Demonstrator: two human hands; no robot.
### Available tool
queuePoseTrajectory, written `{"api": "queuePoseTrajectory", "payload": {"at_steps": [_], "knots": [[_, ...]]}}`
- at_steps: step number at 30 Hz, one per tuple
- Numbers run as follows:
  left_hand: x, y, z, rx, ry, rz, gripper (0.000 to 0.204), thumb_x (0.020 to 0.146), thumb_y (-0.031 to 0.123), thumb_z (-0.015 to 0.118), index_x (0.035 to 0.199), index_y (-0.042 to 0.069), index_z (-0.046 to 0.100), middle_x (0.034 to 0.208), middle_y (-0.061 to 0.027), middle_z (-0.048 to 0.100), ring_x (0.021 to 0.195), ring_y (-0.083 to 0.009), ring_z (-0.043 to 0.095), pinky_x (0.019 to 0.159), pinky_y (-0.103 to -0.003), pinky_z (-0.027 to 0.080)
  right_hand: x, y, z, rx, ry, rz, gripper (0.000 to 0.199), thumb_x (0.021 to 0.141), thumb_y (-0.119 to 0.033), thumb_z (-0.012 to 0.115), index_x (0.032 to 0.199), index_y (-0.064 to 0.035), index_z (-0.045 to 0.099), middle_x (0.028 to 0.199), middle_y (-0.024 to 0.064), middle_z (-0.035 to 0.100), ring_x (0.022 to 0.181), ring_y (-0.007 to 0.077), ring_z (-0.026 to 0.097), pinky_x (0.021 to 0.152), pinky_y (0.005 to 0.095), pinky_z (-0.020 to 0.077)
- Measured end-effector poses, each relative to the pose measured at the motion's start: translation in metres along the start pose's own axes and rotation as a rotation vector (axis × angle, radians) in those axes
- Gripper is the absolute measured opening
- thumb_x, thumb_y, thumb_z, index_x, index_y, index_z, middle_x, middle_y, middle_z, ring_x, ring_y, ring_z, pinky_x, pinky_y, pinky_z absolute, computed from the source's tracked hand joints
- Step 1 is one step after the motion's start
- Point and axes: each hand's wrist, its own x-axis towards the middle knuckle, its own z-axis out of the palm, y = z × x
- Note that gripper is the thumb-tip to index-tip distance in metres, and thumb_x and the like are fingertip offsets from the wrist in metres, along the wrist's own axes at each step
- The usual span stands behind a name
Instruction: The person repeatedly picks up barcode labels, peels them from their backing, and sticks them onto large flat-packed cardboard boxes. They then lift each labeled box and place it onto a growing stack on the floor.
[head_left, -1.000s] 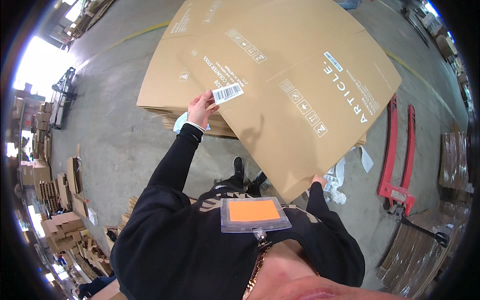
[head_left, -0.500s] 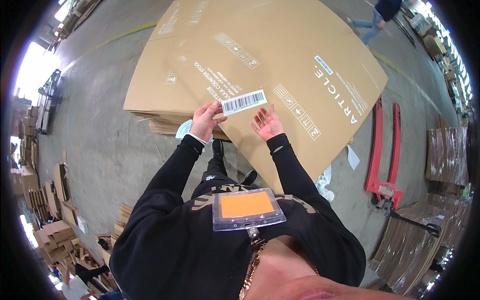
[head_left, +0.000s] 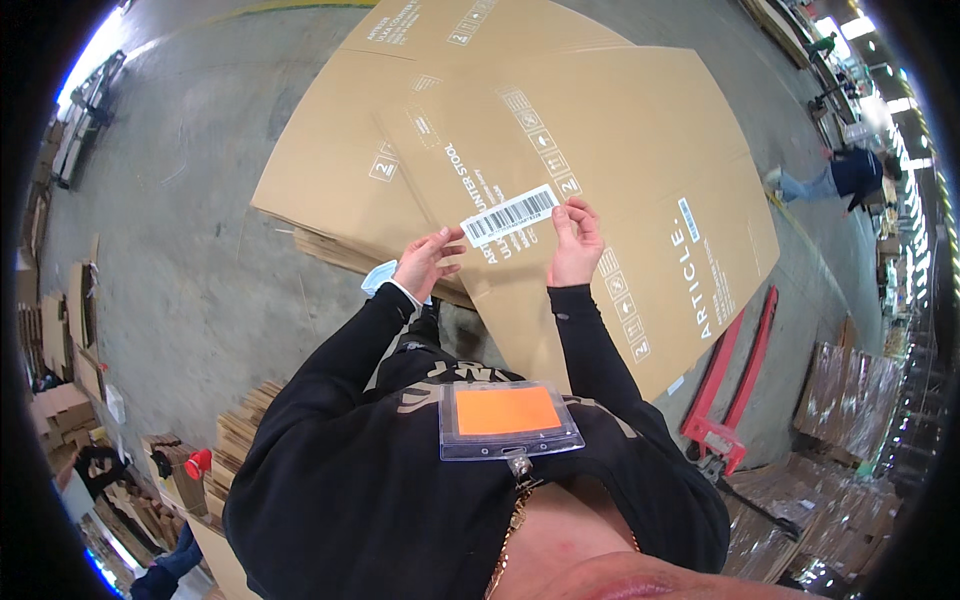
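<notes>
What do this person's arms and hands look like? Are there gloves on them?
No gloves: the left hand and right hand are both bare. Long black sleeves cover the arms down to the wrists, snug near the cuffs. The left wrist has a thin white band, with what looks like a light blue face mask beside it.

Label over cardboard sheets
</notes>
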Motion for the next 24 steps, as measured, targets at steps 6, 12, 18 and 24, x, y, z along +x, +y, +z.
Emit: {"api": "queuePoseTrajectory", "payload": {"at_steps": [6,12,18,24], "knots": [[0.046,0.032,-0.036,0.059,0.263,0.012,0.033,0.089,0.033,0.061,0.110,0.008,0.062,0.117,-0.0061,0.056,0.107,-0.0195,0.054,0.090,-0.038,0.041,0.048,-0.055,0.060,-0.204,-0.106,-0.311,0.008,0.083,-0.006,0.070,0.084,-0.0031,0.063,0.119,0.0114,0.049,0.115,0.0211,0.045,0.101,0.0359,0.0326],[0.067,0.097,-0.005,0.743,0.077,0.608,0.033,0.076,0.027,0.073,0.103,0.010,0.063,0.122,-0.0088,0.051,0.116,-0.0231,0.049,0.099,-0.038,0.038,0.085,-0.074,0.082,-0.371,-0.201,-0.389,0.007,0.082,-0.006,0.070,0.084,-0.0040,0.063,0.122,0.0111,0.048,0.120,0.0234,0.042,0.105,0.0407,0.0285],[0.086,0.119,0.018,1.040,0.093,0.784,0.027,0.072,0.017,0.074,0.095,0.009,0.062,0.119,-0.0103,0.050,0.118,-0.0262,0.048,0.100,-0.039,0.038,0.101,-0.068,0.099,-0.410,-0.248,-0.372,0.007,0.082,-0.006,0.070,0.083,-0.0047,0.063,0.125,0.0110,0.047,0.122,0.0244,0.041,0.107,0.0417,0.0275],[0.113,0.115,0.015,1.013,0.124,0.797,0.020,0.071,0.014,0.075,0.087,0.009,0.063,0.111,-0.0095,0.053,0.110,-0.0271,0.052,0.095,-0.038,0.042,0.114,-0.050,0.105,-0.415,-0.297,-0.359,0.007,0.082,-0.006,0.069,0.084,-0.0042,0.063,0.123,0.0119,0.048,0.120,0.0251,0.043,0.104,0.0408,0.0301]]}}
